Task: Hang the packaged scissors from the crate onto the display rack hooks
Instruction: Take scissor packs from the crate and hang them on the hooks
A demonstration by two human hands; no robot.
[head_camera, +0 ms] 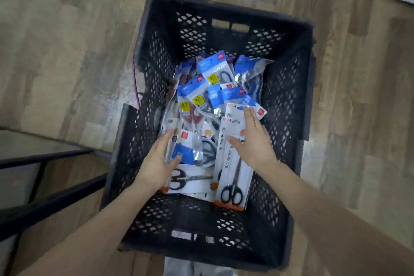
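- The fingers [249,116] of the right hand [254,141] are straight and lie close together, flat on a long white scissors pack [233,172]; the thumb is spread to the left over the same pack. The hand does not curl round anything.
- The fingers of the left hand [160,159] are also straight and relaxed. They rest on a pack with a blue label [187,150], with the thumb pointing right along its lower edge. Whether any finger goes under the pack, I cannot tell.
- Head view: both bare forearms reach down into a dark plastic crate [289,105] with lattice walls, which stands on a wooden floor [67,40].
- The packaged scissors lie in a loose heap on the bottom of the crate. In the far part there are blue packs with yellow stickers [208,71], overlapping each other.
- In the near part, the long white pack shows black scissor handles at its near end and an orange strip at the bottom edge. It lies on top of other similar packs.
- Another white pack with dark-handled scissors [190,179] lies crosswise, just below the left hand.
- A purple cord [135,78] runs on the floor beside the left wall of the crate.
- At the left edge there is a dark metal frame [44,157].
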